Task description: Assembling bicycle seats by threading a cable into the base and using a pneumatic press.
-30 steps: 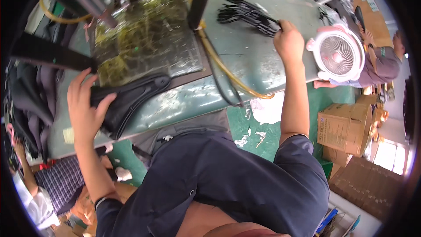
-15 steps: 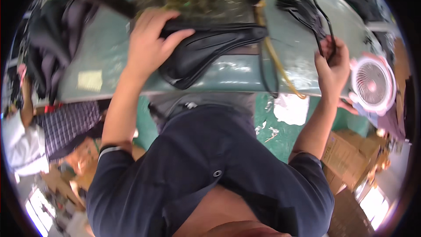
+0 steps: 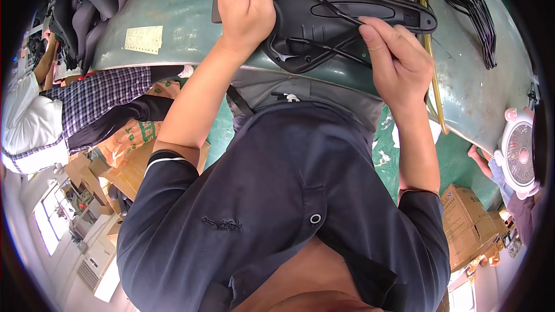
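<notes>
A black bicycle saddle [image 3: 347,14] lies upside down at the near edge of the green worktable [image 3: 173,6]. My left hand [image 3: 245,0] presses on its wide end and holds it there. My right hand [image 3: 393,60] pinches a bent black wire rail [image 3: 329,29] that lies across the saddle's underside. A heap of the same black wire rails [image 3: 474,14] sits on the table to the right, out of reach of both hands.
A pile of dark saddles [image 3: 81,6] lies at the table's left end. A yellow hose [image 3: 433,75] crosses the tabletop. A person in a checked shirt [image 3: 98,104] is at the left. A small white fan [image 3: 517,153] and cardboard boxes [image 3: 468,225] are at the right.
My left hand has pulled the saddle toward me to the table's edge. My right hand took a wire rail from the heap and brought it over onto the saddle.
</notes>
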### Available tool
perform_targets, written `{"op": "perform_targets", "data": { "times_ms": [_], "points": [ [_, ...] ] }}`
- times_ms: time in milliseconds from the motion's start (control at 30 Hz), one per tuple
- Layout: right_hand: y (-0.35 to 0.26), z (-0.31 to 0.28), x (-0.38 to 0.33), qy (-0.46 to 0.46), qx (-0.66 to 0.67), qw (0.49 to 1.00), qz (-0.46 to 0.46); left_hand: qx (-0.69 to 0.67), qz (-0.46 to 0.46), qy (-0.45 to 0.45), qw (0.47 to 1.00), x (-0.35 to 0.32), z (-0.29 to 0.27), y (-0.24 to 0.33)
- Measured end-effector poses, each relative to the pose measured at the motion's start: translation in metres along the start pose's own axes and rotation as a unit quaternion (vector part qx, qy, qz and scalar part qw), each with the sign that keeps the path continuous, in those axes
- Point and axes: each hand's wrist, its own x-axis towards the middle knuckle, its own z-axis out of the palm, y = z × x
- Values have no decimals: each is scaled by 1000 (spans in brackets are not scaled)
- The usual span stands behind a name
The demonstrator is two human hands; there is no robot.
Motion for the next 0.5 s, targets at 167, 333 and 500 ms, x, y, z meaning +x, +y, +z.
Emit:
{"op": "perform_targets", "data": {
  "times_ms": [167,333,500],
  "points": [
    [-4,3,4,-3,16,1000,-10,-35,-110,-20,993,-11,-5,-22],
    [-7,1,19,-17,-9,999,-45,-6,-14,30,999,2,11,10],
    [-8,10,39,-5,-39,994,-98,-48,-87,-36,994,-5,-7,-33]
  ]
}}
